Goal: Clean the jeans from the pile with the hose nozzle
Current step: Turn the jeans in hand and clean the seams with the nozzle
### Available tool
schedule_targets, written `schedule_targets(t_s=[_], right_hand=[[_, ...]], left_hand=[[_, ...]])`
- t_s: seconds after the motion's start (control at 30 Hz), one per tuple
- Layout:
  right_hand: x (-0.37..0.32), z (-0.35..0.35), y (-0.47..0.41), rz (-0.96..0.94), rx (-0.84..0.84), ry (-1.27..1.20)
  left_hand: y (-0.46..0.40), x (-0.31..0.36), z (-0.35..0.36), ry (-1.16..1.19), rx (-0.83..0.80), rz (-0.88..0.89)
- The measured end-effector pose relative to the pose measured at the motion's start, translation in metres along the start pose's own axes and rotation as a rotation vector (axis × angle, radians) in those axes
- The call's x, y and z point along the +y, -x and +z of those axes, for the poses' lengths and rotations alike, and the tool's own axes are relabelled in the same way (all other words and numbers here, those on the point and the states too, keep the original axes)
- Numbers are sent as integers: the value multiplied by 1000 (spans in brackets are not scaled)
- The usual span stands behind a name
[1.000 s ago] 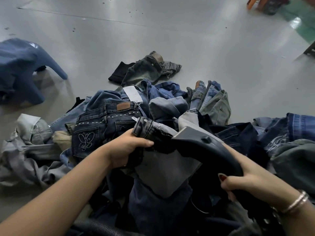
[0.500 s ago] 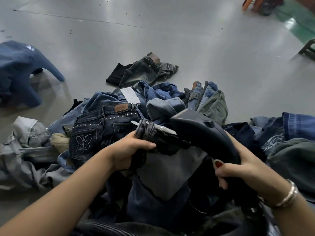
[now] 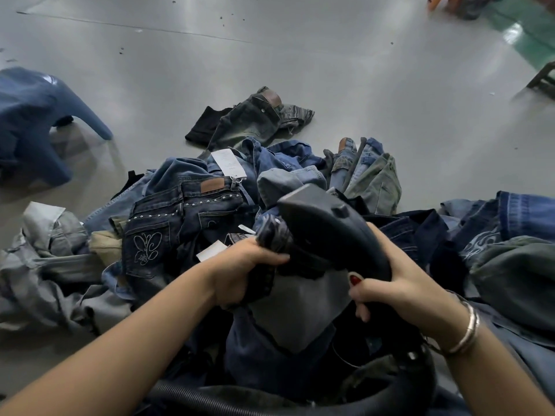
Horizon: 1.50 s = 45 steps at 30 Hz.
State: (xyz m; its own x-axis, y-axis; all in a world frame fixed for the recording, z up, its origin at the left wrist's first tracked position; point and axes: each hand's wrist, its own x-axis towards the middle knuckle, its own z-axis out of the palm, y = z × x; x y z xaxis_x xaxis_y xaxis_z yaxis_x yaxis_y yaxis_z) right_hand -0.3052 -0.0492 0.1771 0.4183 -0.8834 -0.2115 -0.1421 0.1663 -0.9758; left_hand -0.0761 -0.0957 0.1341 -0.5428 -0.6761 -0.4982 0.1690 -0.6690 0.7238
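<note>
Both hands grip jeans [image 3: 271, 235] and nozzle [image 3: 327, 223].

soft daylight glares off the grey floor [image 3: 300, 70]; wide-angle edges bend.

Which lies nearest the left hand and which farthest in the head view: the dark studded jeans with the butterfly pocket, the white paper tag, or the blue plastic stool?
From the left hand:
1. Dark studded jeans with the butterfly pocket, just left of the hand on the pile.
2. White paper tag, farther back on the pile.
3. Blue plastic stool, far left on the floor.
</note>
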Motion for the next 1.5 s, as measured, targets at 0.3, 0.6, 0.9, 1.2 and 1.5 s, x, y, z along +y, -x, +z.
schedule_targets(t_s=[0.3, 0.6, 0.9, 1.2, 1.5], right_hand=[[4, -14, 18, 45, 4, 91], [-1, 11, 8, -2, 2, 194], [-2, -9, 15, -19, 55, 15], [-6, 19, 3, -50, -67, 6], [-5, 3, 12, 30, 1, -5]], left_hand=[[-1, 27, -18, 401, -76, 85], [0, 21, -14, 397, -185, 26], [-4, 26, -18, 482, -180, 117], [-9, 20, -9, 466, -187, 86], [-11, 24, -5, 515, -248, 162]])
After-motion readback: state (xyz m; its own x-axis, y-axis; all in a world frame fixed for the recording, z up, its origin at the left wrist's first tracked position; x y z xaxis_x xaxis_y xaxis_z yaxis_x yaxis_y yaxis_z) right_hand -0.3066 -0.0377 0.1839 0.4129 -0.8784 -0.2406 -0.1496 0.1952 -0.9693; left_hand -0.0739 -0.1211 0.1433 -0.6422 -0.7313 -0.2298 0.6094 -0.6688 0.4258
